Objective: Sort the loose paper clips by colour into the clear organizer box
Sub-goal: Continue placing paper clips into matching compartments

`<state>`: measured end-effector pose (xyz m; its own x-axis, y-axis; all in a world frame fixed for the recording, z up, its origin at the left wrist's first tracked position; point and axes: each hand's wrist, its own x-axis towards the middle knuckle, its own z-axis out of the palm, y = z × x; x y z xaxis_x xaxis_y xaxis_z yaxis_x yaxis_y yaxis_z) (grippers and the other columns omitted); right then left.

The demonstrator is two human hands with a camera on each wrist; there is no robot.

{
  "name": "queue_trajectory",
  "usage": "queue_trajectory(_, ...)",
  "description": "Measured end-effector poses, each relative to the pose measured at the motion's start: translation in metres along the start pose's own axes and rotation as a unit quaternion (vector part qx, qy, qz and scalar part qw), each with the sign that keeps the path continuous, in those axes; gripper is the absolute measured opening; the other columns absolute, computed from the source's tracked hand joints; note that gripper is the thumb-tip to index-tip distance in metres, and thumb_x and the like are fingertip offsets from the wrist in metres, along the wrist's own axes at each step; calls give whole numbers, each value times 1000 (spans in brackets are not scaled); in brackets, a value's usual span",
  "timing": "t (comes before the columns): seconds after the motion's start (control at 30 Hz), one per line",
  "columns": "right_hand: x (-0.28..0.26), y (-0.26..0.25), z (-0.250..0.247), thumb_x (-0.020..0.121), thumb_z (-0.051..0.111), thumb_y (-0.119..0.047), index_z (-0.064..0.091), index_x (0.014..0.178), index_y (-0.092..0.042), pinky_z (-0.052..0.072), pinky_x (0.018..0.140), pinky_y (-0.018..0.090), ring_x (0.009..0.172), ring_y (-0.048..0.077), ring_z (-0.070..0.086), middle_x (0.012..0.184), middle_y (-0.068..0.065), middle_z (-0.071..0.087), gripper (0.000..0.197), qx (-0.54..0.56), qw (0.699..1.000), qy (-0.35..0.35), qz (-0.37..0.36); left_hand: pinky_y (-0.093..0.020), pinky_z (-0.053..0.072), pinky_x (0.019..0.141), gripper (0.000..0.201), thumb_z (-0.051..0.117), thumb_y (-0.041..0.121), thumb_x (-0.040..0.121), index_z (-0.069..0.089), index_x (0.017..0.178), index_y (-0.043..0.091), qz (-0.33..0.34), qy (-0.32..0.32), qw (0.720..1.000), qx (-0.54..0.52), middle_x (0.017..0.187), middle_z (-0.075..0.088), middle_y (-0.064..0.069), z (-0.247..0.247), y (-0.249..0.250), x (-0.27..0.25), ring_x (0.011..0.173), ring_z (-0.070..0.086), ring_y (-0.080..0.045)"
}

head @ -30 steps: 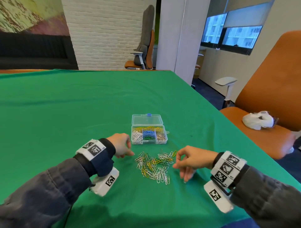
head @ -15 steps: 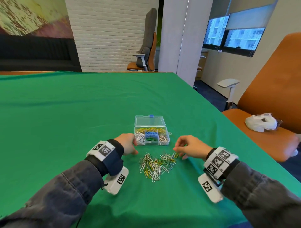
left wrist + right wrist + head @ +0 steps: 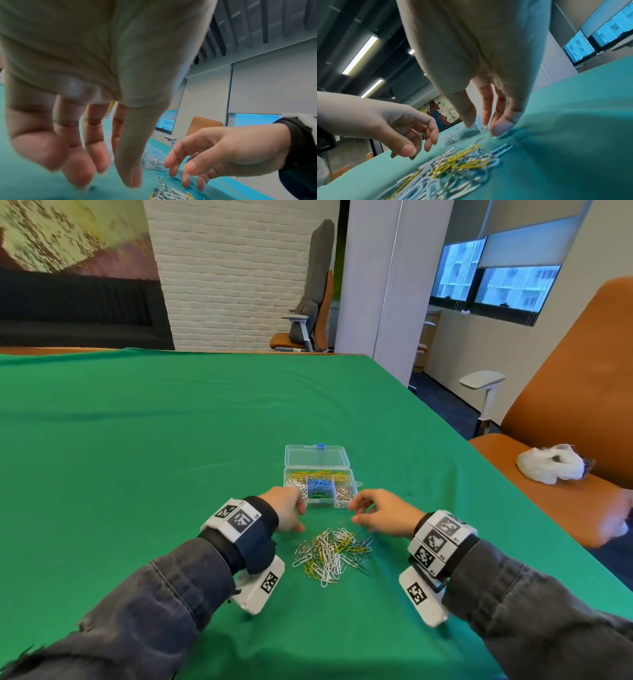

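A pile of loose paper clips in white, yellow, silver and blue lies on the green cloth between my wrists. Just beyond it stands the clear organizer box, lid open backwards, with clips sorted in its compartments. My left hand hovers at the box's near left corner, fingers relaxed and pointing down, holding nothing. My right hand hovers at the box's near right corner, fingers loosely spread over the pile's far edge, also holding nothing. The pile shows blurred below the right wrist.
The green cloth covers a large table; its right edge runs close to my right arm. An orange chair with a white plastic bag on its seat stands to the right.
Both hands have moved forward from beside the pile to the box's near corners. The right hand's earlier pinch has opened into spread fingers.
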<state>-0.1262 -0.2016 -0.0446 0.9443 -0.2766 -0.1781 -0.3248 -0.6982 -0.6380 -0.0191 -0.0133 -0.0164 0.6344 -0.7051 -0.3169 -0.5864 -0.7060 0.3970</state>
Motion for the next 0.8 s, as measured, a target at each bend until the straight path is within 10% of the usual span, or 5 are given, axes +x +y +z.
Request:
queue_trajectory(0.57, 1, -12, 16, 91, 62, -14, 63, 107, -16, 55, 78, 27, 85, 14, 62, 103, -2, 62, 16, 45, 994, -93, -17, -18, 43, 55, 26, 72, 28, 86, 59, 103, 14, -6, -93, 996, 0, 95, 65, -2, -2, -6, 2, 67, 59, -8)
queue_trajectory(0.8, -4, 4, 2, 89, 64, -16, 64, 90, -22, 41, 64, 10, 69, 3, 54, 89, -4, 62, 6, -14, 999, -8, -41, -28, 50, 74, 36, 80, 31, 77, 63, 105, 15, -4, -80, 997, 12, 104, 69, -5, 3, -6, 3, 84, 62, -17)
